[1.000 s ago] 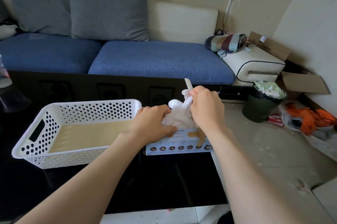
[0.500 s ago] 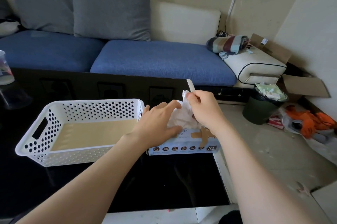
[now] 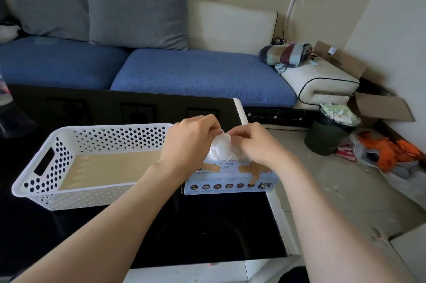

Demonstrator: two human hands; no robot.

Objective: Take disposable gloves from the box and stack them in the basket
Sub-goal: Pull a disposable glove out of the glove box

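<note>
A light blue glove box (image 3: 230,182) marked XL lies on the black table, patched with tan tape. A bunch of white disposable gloves (image 3: 221,150) sticks up out of its top opening. My left hand (image 3: 189,142) and my right hand (image 3: 255,144) both pinch the top of the bunch, fingertips nearly meeting above the box. The white perforated basket (image 3: 46,151) stands just left of the box, its tan floor bare.
The glossy black table (image 3: 207,225) ends just right of the box with a white edge. Behind it runs a blue sofa (image 3: 198,72) with grey cushions. On the floor at right are a dark bin (image 3: 327,135), cardboard boxes and orange cloth.
My left hand rose from the box top to grip the gloves beside my right hand. My right hand came down a little, and the glove bunch now sits lower between both hands.
</note>
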